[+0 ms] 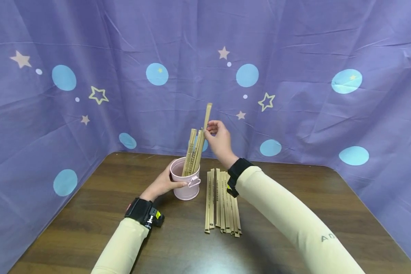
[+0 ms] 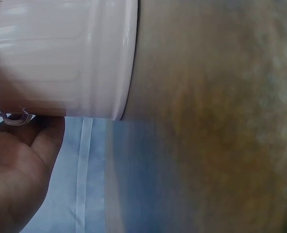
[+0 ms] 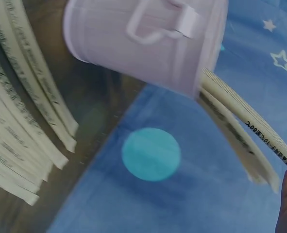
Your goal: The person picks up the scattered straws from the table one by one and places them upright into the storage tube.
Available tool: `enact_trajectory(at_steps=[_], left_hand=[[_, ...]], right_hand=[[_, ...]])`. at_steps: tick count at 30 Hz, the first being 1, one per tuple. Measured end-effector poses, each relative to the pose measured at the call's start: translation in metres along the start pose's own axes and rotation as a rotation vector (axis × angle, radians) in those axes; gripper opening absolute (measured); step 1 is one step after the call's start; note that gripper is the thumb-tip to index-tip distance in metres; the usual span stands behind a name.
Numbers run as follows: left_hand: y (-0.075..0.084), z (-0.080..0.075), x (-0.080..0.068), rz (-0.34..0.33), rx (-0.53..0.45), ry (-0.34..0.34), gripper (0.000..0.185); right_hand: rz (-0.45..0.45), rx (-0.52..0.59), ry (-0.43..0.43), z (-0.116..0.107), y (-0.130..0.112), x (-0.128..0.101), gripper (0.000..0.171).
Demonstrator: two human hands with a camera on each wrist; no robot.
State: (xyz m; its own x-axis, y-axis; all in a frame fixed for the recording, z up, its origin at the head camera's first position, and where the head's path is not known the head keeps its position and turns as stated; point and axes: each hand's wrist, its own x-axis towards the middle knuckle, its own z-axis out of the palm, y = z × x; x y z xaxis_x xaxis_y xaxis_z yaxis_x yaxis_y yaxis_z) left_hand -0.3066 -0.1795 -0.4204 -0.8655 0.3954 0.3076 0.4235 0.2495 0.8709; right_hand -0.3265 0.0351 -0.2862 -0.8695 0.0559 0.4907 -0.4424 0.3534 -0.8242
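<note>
A purple star-and-dot curtain (image 1: pixel 178 38) is hung behind a brown wood-grain table (image 1: pixel 116 180); at left, a cream left sleeve (image 1: pixel 121 245) is cut off by the lower edge, its wrist covered by a black left wristband (image 1: pixel 138 210); the pink pail (image 1: pixel 186 193), stood upright on the table, is gripped by the left hand (image 1: pixel 162 184), thumb laid across the front near the wire handle (image 1: pixel 194 182), remaining fingers mostly hidden behind the wall; in the left wrist view the pail is cut off and the background blurred; several paper-wrapped sticks (image 1: pixel 189 153) are leaned in the pail, lower ends hidden, exact count hard to make out; one taller held stick (image 1: pixel 207 114) is pinched between thumb and fingers of the right hand (image 1: pixel 220 142), its lower part overlapped with the others at the pail; in the right wrist view that hand is mostly cut off; loose wrapped sticks (image 1: pixel 227 201) are laid side by side on the table, partly covered by the right wristband (image 1: pixel 239 169); lettering on the cream right sleeve (image 1: pixel 287 213) is only partly legible.
</note>
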Motion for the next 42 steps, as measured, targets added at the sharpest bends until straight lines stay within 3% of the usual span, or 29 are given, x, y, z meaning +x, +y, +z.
enact_trajectory(at_steps=[11,23,30,42], left_hand=[[0.001,0.0,-0.001,0.002,0.008,-0.007,0.089],[0.004,0.0,-0.002,-0.004,0.005,-0.003,0.089],[0.002,-0.002,-0.001,-0.008,0.016,0.005,0.09],[0.003,-0.001,-0.002,-0.03,0.024,0.003,0.091]], right_hand=[[0.075,-0.052,-0.087,0.016,0.033,-0.033,0.027],[0.109,-0.059,-0.125,0.022,0.047,-0.051,0.027],[0.136,-0.089,-0.111,-0.002,0.055,-0.042,0.029],[0.232,-0.288,-0.289,-0.058,0.097,-0.045,0.029]])
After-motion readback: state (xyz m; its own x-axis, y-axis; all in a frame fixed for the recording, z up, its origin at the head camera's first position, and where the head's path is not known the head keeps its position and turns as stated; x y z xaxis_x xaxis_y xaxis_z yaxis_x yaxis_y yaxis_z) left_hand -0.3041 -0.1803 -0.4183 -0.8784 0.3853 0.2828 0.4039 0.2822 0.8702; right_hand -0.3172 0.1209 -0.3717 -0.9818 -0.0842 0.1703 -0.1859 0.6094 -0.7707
